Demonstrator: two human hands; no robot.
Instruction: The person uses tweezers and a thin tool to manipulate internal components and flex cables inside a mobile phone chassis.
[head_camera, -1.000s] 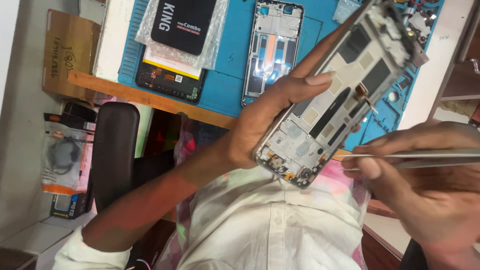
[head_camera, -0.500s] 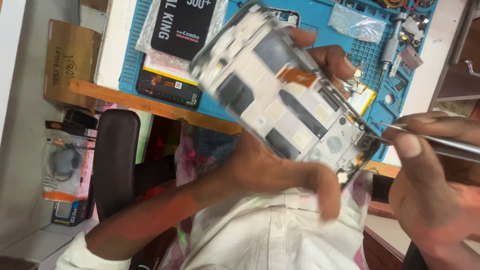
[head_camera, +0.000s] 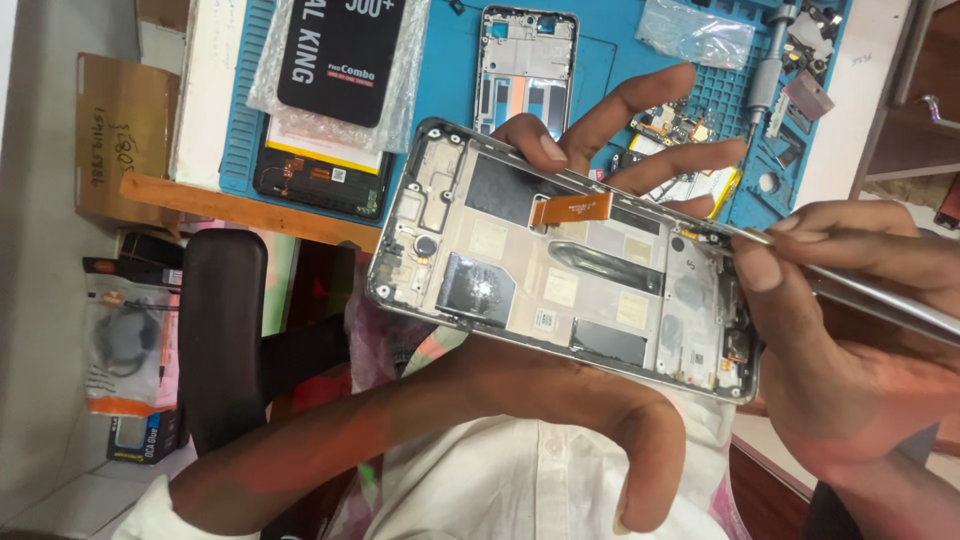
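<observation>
Blue mat (head_camera: 440, 120): black package (head_camera: 340, 50), clear pouch (head_camera: 695, 32); hands hold phone frame (head_camera: 560, 265), tweezers (head_camera: 860, 290)

The phone frame (head_camera: 560, 290) is silver-rimmed with a beige inside, black patches and an orange ribbon strip (head_camera: 572, 208), the mat (head_camera: 610, 50) beneath is blue, the packet (head_camera: 342, 55) at its left edge black, and the shirt (head_camera: 500, 480) looks white, perhaps cream.

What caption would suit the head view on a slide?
Left hand holds an opened phone frame while right hand works metal tweezers at its edge, above a blue mat.
</observation>
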